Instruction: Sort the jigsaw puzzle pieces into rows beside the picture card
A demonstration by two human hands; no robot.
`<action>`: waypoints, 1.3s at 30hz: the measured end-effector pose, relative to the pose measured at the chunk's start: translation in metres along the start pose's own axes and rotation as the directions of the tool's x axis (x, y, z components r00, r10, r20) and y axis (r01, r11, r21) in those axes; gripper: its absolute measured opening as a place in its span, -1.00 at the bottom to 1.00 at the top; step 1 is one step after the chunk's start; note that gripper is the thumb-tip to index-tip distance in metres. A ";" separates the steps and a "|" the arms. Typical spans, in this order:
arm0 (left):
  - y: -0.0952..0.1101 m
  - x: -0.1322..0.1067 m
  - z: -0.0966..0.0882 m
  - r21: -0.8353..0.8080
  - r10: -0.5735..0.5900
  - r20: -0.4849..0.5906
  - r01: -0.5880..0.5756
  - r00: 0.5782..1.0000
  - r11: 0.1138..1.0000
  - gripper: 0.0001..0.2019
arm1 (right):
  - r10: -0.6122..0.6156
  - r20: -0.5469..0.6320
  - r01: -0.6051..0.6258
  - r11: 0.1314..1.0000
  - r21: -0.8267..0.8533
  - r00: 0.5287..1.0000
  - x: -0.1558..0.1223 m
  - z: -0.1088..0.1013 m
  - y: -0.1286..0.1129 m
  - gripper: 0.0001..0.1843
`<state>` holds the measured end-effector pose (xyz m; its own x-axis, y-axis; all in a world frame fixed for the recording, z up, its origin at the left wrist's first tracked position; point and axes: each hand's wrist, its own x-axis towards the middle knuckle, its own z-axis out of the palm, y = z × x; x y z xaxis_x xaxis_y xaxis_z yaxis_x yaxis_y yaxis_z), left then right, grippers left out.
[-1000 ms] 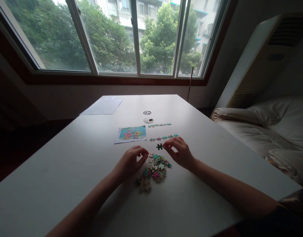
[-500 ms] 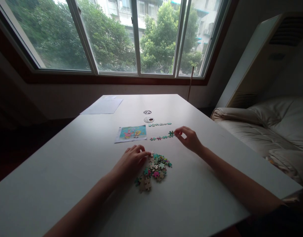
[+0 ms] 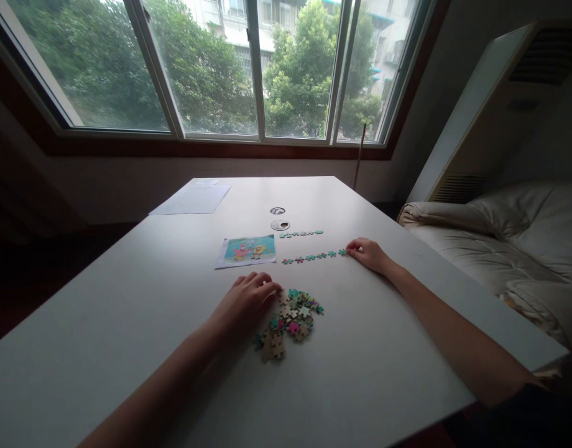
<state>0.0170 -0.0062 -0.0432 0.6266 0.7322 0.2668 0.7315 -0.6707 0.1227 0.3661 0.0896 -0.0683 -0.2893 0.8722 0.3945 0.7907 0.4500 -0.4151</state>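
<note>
My right hand [image 3: 366, 254] pinches the edge of a green puzzle piece [image 3: 342, 252], which lies at the right end of a spaced row of puzzle pieces [image 3: 310, 257]. Loose pieces form a heap [image 3: 293, 317] in front of me, some showing teal or pink print, others their plain brown backs. At the upper left edge of this heap rests my left hand [image 3: 251, 295], its fingers bent and closed at a pale piece that they mostly cover. A picture card [image 3: 249, 250] with cartoon figures on teal lies beyond my left hand.
Behind the long row is a shorter row of teal pieces [image 3: 301, 234]. Two round items [image 3: 280, 225] lie farther back on the white table [image 3: 370, 367]. Paper sheets [image 3: 193, 198] cover the far left corner. A pale sofa [image 3: 454, 230] stands to the right.
My right hand has moved right, past the piece it held at the row; that piece now lies in line and another is at my fingertips. My left hand has barely shifted.
</note>
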 end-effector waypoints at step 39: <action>-0.003 -0.003 -0.004 -0.007 -0.198 -0.113 0.198 0.974 0.980 -0.78 | -0.281 -0.101 0.282 0.959 -0.004 0.954 -0.009 0.012 -0.083 -0.86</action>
<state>0.0117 -0.0066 -0.0402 0.4354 0.8323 0.3432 0.8392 -0.5132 0.1799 0.2968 0.0469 -0.0470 -0.4439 0.6867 0.5758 0.6791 0.6770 -0.2839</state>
